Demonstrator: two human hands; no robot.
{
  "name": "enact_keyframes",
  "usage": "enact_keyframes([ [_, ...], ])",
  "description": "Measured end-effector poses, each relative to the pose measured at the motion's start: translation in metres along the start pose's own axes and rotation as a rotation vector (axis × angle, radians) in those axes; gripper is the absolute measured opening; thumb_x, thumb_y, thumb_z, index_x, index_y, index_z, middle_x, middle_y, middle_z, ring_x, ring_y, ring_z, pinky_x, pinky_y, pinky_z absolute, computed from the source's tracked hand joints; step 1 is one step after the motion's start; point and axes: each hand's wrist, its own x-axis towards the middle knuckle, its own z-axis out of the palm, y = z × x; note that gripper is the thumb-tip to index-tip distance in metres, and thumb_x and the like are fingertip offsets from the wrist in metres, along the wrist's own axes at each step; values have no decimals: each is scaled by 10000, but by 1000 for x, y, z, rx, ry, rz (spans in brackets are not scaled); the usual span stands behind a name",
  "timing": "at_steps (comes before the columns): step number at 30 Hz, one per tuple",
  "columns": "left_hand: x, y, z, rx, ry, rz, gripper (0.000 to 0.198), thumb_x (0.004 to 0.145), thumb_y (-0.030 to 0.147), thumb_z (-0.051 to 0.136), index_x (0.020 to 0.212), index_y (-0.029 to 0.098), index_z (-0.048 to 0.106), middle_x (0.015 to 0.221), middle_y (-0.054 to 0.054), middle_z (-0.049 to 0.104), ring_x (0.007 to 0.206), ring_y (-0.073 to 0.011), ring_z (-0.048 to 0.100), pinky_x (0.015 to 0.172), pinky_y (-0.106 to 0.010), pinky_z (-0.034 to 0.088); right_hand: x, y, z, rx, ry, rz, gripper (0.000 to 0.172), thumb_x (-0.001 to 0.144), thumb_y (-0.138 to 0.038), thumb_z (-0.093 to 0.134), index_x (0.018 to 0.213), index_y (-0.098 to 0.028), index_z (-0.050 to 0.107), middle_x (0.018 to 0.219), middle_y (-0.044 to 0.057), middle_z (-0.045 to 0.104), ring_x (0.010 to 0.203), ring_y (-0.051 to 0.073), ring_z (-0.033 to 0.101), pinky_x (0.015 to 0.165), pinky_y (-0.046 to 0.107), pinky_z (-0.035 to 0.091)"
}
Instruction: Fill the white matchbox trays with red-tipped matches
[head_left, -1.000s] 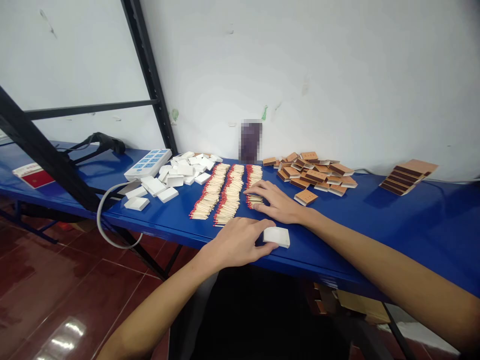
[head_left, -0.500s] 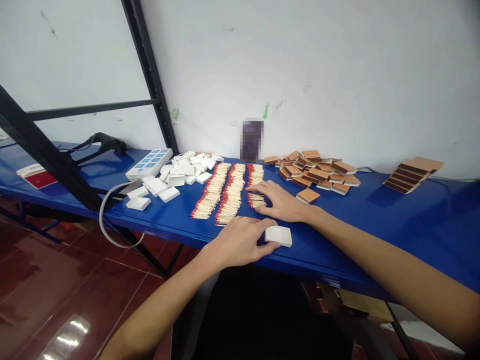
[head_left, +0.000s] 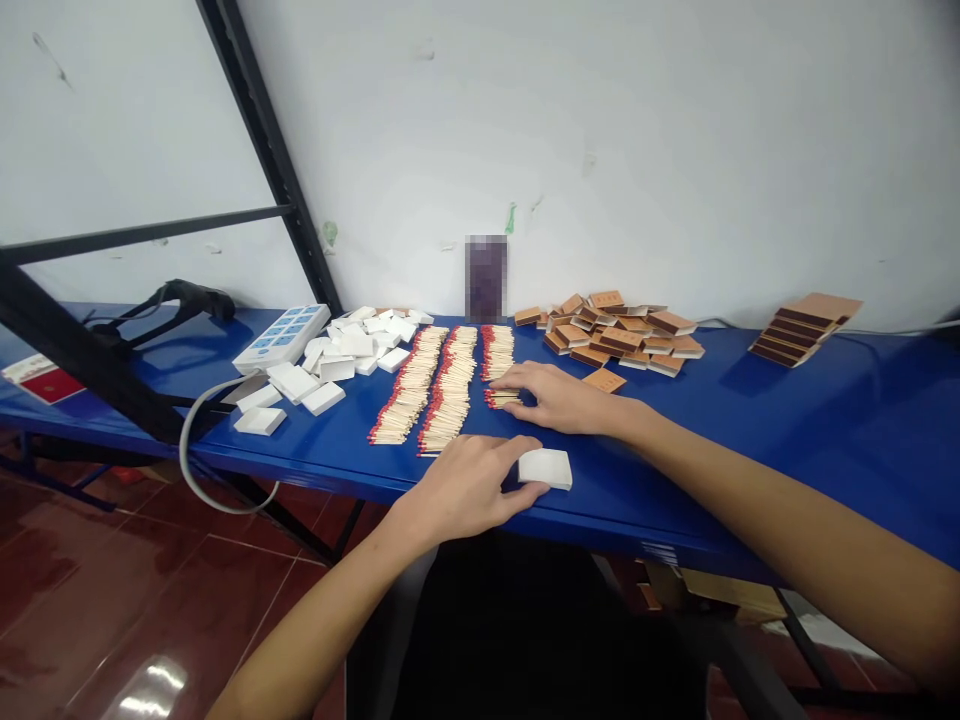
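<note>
Near the table's front edge, my left hand (head_left: 474,487) has its thumb and fingers closed on the left end of a small white matchbox tray (head_left: 546,468). Just beyond it, my right hand (head_left: 555,398) curls its thumb and fingers around a small bunch of matches (head_left: 501,398) at the near end of the right-hand row. The rest of that row of red-tipped matches (head_left: 497,350) stretches back toward the wall. Two longer match rows, a middle one (head_left: 452,390) and a left one (head_left: 411,390), lie side by side to its left.
Left of the rows is a pile of white trays (head_left: 352,350), beside a white power strip (head_left: 281,338) with a grey cable. Orange-brown matchbox sleeves (head_left: 619,335) are heaped at back right; a stack of sleeves (head_left: 804,330) stands farther right. A black rack post (head_left: 274,160) rises at left.
My right thumb and fingers have drawn closer around the near matches, which now sit slightly apart from their row. My left hand keeps the tray. The whole view has shifted a little.
</note>
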Motion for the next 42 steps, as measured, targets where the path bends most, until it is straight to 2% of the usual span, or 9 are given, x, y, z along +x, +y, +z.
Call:
enact_keyframes([
  [3,1,-1,0,0,13,3,382,923,438,570,1247,238,593,739,6,640,665,-179,616,608,-266,378,1,0,0,-10,7,-30,320,942,-334,501,1187,-209,665,1145,111,676,1059,267,603,941,424,442],
  [10,4,2,2,-35,55,-81,239,891,375,590,1062,213,632,633,30,611,568,-155,582,538,-251,324,2,-6,-4,-98,-25,-40,257,962,-307,490,1057,-190,698,1021,111,700,997,268,615,864,404,401],
  [14,4,3,3,-38,64,-71,238,884,370,590,1056,210,629,629,30,606,558,-152,570,536,-251,315,2,-10,-6,-126,-38,-44,259,976,-305,472,1016,-183,697,957,97,708,925,241,631,863,389,386],
  [22,3,2,2,-43,51,-82,223,889,372,581,1054,226,620,666,27,614,579,-153,572,550,-247,320,1,-10,-5,-97,-8,-15,291,949,-298,511,1163,-185,671,1101,113,701,995,247,637,813,330,448],
  [28,3,3,2,-39,47,-73,229,890,362,588,1063,216,623,672,26,621,592,-157,582,559,-252,333,-2,-9,-6,-181,2,6,308,943,-293,528,1200,-166,640,1119,137,692,1035,275,615,894,410,396],
  [33,2,2,3,-12,55,-51,244,902,370,578,1083,212,618,713,19,650,619,-164,605,581,-264,350,-1,-10,-6,-212,4,27,365,939,-286,525,1265,-135,588,1064,137,707,968,271,633,912,443,386],
  [38,2,2,3,11,55,-39,250,907,370,578,1098,211,609,761,9,673,659,-172,628,597,-267,364,-2,-9,-4,-179,33,41,387,921,-328,539,1265,-159,593,1223,139,661,1111,302,587,933,435,427],
  [42,2,2,3,15,51,-40,257,909,378,577,1107,216,601,777,7,676,671,-179,630,598,-270,360,-3,-8,-4,-170,17,70,404,937,-382,514,1268,-167,597,1211,135,667,1134,308,577,923,428,452],
])
